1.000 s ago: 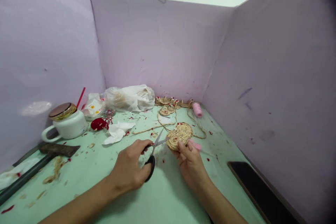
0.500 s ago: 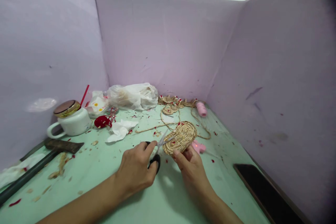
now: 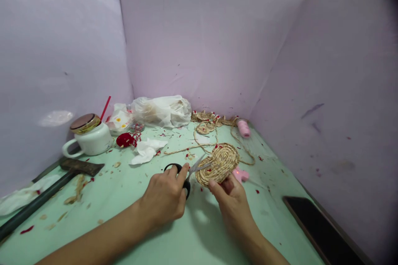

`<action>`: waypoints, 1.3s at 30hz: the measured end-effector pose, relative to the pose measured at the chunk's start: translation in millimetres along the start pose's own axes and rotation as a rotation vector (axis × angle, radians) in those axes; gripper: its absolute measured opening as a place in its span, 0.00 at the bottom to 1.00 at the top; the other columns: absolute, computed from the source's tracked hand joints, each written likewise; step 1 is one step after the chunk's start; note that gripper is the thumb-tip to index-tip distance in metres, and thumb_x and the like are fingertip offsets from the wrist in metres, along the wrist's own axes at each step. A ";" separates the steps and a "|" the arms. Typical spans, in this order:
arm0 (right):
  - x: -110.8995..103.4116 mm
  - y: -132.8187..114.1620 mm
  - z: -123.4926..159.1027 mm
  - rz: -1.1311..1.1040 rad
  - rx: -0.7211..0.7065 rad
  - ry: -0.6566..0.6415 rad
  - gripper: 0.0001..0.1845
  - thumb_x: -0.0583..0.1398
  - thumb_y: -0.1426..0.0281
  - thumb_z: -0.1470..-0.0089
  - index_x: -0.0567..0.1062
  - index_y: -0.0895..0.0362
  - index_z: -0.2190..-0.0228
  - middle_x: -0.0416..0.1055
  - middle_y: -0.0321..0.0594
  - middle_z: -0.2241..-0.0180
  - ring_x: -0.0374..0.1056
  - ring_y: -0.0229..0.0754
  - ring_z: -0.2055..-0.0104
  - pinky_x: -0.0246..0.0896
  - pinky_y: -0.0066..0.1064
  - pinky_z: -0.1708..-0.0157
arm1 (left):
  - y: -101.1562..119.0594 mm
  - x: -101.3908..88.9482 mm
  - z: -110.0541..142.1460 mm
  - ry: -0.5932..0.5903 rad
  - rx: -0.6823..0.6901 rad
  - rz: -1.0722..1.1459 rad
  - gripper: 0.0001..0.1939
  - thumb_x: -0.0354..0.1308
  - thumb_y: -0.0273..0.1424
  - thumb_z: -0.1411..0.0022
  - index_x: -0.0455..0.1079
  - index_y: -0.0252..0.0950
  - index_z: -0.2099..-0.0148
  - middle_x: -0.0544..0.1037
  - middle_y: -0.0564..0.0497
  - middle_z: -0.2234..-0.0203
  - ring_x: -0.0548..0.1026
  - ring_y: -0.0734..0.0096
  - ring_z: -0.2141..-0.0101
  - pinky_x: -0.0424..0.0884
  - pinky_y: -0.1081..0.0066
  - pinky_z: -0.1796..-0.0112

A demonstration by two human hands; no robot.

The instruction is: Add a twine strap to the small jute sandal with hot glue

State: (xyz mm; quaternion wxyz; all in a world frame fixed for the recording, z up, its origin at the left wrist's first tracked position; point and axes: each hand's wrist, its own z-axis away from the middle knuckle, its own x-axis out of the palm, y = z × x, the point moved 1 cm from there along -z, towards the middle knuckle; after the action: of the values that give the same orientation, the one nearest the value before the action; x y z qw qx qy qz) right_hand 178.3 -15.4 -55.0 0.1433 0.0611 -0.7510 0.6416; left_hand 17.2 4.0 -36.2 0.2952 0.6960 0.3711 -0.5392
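My left hand (image 3: 168, 193) is closed on a pair of black-handled scissors (image 3: 194, 168), fingers through the loops. The blades stand apart, and one lies over the near-left edge of an oval coiled straw piece (image 3: 221, 161). My right hand (image 3: 231, 198) pinches that coil by its lower edge, thumb on top, and holds it tilted above the table. Several small red bits show on the coil. Behind it a straw cord (image 3: 183, 150) trails across the table. A pink object (image 3: 240, 174) is partly hidden behind the coil and my right fingers.
At left are a hammer (image 3: 82, 167), a white mug (image 3: 95, 140) with a gold-rimmed lid, red yarn (image 3: 124, 140) and a crumpled tissue (image 3: 146, 151). A plastic bag (image 3: 166, 112), straw pieces (image 3: 203, 127) and a pink thread spool (image 3: 243, 128) sit at the back. A phone (image 3: 320, 227) lies at right.
The whole view has shifted, so everything sits slightly further right. Both hands keep their holds; the scissors remain apart at the coil's edge, with only a slight change of angle.
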 end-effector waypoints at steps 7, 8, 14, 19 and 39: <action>-1.2 0.8 1.4 0.017 0.007 0.015 0.13 0.64 0.68 0.58 0.72 0.55 0.66 0.75 0.39 0.64 0.69 0.42 0.61 0.63 0.32 0.60 | -0.8 3.7 0.2 -0.119 -0.018 0.018 0.32 0.46 0.23 0.50 0.53 0.28 0.40 0.74 0.39 0.66 0.74 0.55 0.71 0.70 0.58 0.71; -1.3 1.0 1.4 0.015 0.005 0.014 0.13 0.64 0.68 0.58 0.71 0.55 0.67 0.75 0.39 0.64 0.69 0.42 0.61 0.63 0.32 0.60 | -2.0 4.9 0.5 -0.125 -0.014 0.035 0.32 0.46 0.22 0.50 0.53 0.27 0.40 0.74 0.39 0.66 0.74 0.55 0.71 0.70 0.58 0.71; -4.3 4.6 -2.0 0.003 0.016 0.022 0.16 0.64 0.67 0.56 0.70 0.55 0.63 0.73 0.41 0.61 0.67 0.45 0.58 0.61 0.36 0.57 | -5.6 3.3 -0.9 -0.086 0.017 0.240 0.26 0.45 0.23 0.48 0.57 0.33 0.45 0.76 0.44 0.66 0.74 0.59 0.66 0.69 0.63 0.66; -6.3 8.4 -3.4 0.004 0.009 0.013 0.16 0.64 0.67 0.56 0.70 0.56 0.62 0.73 0.41 0.60 0.66 0.46 0.56 0.59 0.38 0.55 | -5.8 -6.0 -0.4 0.007 -0.069 0.177 0.19 0.48 0.29 0.48 0.62 0.33 0.52 0.73 0.42 0.65 0.72 0.55 0.66 0.67 0.59 0.65; -5.8 -6.5 -8.5 -0.232 0.036 0.047 0.11 0.64 0.72 0.60 0.73 0.54 0.69 0.73 0.35 0.69 0.65 0.40 0.66 0.59 0.31 0.65 | -13.8 -15.4 -6.4 0.129 -0.218 0.683 0.18 0.56 0.35 0.51 0.63 0.37 0.56 0.73 0.48 0.68 0.70 0.64 0.67 0.64 0.66 0.65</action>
State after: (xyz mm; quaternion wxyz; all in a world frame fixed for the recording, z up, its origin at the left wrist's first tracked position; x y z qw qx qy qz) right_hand 186.8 -8.7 -49.4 0.2333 0.1351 -0.7236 0.6354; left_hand 6.8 13.8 -19.9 0.5069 0.7767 0.1903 -0.3218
